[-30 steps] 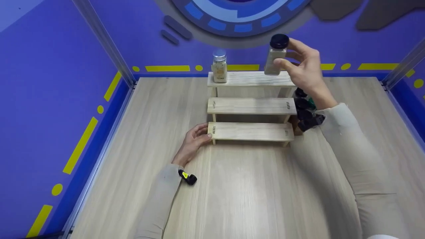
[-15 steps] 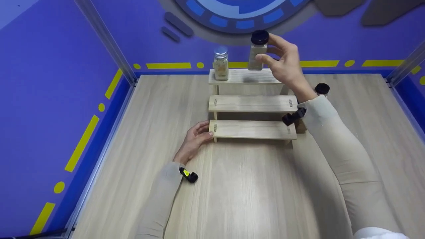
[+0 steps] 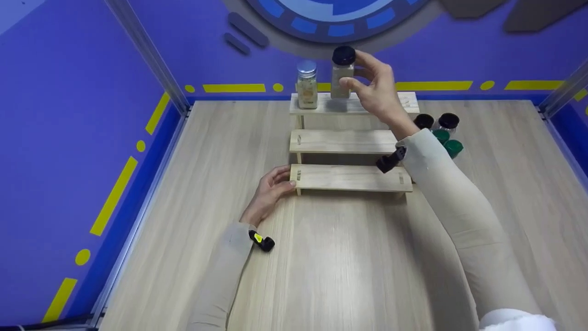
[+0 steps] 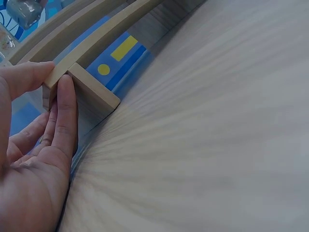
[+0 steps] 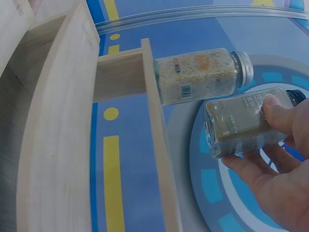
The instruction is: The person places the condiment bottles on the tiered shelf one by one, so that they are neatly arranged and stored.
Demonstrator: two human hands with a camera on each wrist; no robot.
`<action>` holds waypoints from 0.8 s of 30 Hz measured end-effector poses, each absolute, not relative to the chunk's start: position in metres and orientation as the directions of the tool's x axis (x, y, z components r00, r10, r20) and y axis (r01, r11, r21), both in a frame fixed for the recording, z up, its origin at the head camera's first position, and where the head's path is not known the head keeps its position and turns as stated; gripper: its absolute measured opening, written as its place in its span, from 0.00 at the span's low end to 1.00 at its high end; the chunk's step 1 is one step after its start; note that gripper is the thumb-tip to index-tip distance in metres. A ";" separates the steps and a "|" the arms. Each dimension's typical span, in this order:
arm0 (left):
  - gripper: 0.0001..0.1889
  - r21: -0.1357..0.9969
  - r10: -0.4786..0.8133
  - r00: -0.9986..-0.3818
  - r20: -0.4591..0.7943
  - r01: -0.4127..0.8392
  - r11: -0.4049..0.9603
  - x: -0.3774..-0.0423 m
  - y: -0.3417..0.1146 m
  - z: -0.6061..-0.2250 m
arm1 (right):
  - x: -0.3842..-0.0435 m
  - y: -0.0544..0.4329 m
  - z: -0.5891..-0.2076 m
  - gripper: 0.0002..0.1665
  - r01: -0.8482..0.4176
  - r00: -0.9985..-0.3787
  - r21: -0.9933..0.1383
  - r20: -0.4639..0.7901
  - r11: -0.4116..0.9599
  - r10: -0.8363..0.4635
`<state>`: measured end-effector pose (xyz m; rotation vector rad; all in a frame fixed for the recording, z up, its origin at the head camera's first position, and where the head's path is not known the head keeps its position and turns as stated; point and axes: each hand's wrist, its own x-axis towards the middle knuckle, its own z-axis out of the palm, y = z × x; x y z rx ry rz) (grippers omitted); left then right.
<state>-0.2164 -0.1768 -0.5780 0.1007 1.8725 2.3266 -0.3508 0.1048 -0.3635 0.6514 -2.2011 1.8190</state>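
Note:
A three-step wooden rack (image 3: pixel 344 178) stands on the table. My left hand (image 3: pixel 266 195) grips the left end of its lowest step; in the left wrist view the thumb lies on top and the fingers (image 4: pixel 65 116) are below the board. My right hand (image 3: pixel 379 94) holds a clear spice jar (image 3: pixel 341 87) with a black lid, upright over the top step. Its pale brown filling shows in the right wrist view, where a gap separates the jar from the step's edge. Left of it, a silver-lidded spice jar (image 5: pixel 198 75) with speckled contents stands on the top step.
Several jars are grouped on the table right of the rack, among them a black-lidded jar (image 3: pixel 448 122) and a green-lidded jar (image 3: pixel 454 148). My right sleeve partly covers the group. A blue-purple wall (image 3: pixel 285 59) rises close behind the rack.
My right hand has carried the black-lidded spice jar left, closer to the silver-lidded one, and lately a little down. More jars at the right show from behind the arm. The left hand keeps its place.

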 end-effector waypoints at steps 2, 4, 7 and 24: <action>0.30 0.975 0.161 -0.986 -0.043 -0.077 -0.210 -0.217 -0.176 -0.579 | -0.352 0.103 -0.367 0.32 -0.445 -0.887 -0.884 0.414 0.143 -0.203; 0.30 0.974 0.162 -0.986 -0.044 -0.079 -0.213 -0.216 -0.176 -0.579 | -0.353 0.101 -0.371 0.32 -0.436 -0.892 -0.887 0.403 0.152 -0.206; 0.31 0.972 0.167 -0.985 -0.045 -0.081 -0.219 -0.216 -0.176 -0.580 | -0.356 0.100 -0.377 0.32 -0.435 -0.892 -0.887 0.401 0.155 -0.208; 0.30 0.976 0.151 -0.987 -0.054 -0.084 -0.202 -0.216 -0.176 -0.579 | -0.359 0.099 -0.397 0.32 -0.497 -0.858 -0.858 0.464 0.129 -0.221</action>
